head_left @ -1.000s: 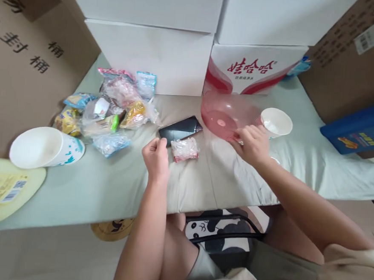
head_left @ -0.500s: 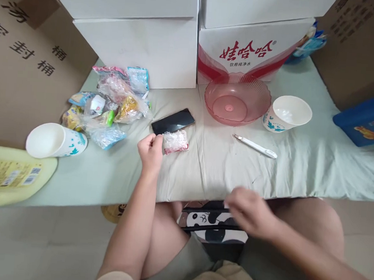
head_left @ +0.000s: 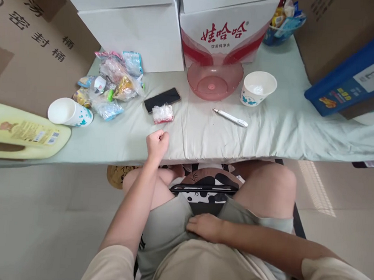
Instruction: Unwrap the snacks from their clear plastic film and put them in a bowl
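My left hand (head_left: 157, 145) rests in a fist on the cloth-covered table, just in front of a small clear-wrapped packet (head_left: 163, 113) with a red edge. I see nothing between its fingers. That packet overlaps the near edge of a black phone (head_left: 162, 99). Down on my lap, my right hand (head_left: 205, 226) lies over the grey shorts (head_left: 164, 236), its fingers loosely extended and holding nothing. A white utility knife (head_left: 230, 117) lies to the right of the packet. Behind it stand a pink translucent bowl (head_left: 215, 84) and a paper cup (head_left: 257, 89) with clear plastic inside.
Crumpled snack wrappers (head_left: 117, 82) are heaped at left, beside a tipped paper cup (head_left: 70, 112) and a yellow jug (head_left: 27, 139). White boxes (head_left: 133, 38) line the back. A blue bottle (head_left: 354, 75) leans in at right, and a filled basket (head_left: 282, 31) stands behind.
My left hand has drawn back from beside the packet towards the table's front edge. My right hand has dropped from near the edge to my lap. The camera view has shifted.
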The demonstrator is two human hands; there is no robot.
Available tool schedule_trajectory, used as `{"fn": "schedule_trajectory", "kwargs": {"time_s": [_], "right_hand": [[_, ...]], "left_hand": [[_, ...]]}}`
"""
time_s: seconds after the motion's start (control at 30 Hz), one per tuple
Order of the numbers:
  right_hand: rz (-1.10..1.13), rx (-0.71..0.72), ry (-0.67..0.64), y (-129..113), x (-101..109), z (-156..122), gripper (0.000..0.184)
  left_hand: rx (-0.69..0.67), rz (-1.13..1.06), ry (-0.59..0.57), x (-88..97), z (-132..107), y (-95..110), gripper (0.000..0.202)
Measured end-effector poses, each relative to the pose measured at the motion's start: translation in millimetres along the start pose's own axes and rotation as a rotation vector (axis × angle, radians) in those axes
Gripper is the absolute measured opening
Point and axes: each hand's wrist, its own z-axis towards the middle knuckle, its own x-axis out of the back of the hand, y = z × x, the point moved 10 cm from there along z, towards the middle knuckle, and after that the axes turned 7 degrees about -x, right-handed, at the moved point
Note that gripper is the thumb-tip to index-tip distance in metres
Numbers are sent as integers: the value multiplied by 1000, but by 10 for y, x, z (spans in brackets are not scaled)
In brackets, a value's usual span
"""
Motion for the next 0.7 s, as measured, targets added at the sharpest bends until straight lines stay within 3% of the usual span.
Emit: {"fn": "schedule_trajectory", "kwargs": {"time_s": [0.07,0.2,0.37,0.57,0.7], "right_hand": [[61,-77,-13,9,-65,-17,51],[71,-233,-50,130,-209,-5,32],[76,-195,-24,151,-144,2,36],[75,-263,-51,192,-149,-40,24],[116,-214,-18,163,-60,-142,21]], "left_hand": [[16,92,-51,-42,-225,16,43],[11,247,-127,-131,-477,46,45],[19,364,-130,-225,-472,76,45],[27,576,-52,-265,-460,53,43],[-4,620,-57,-293,-472,45,42]]}}
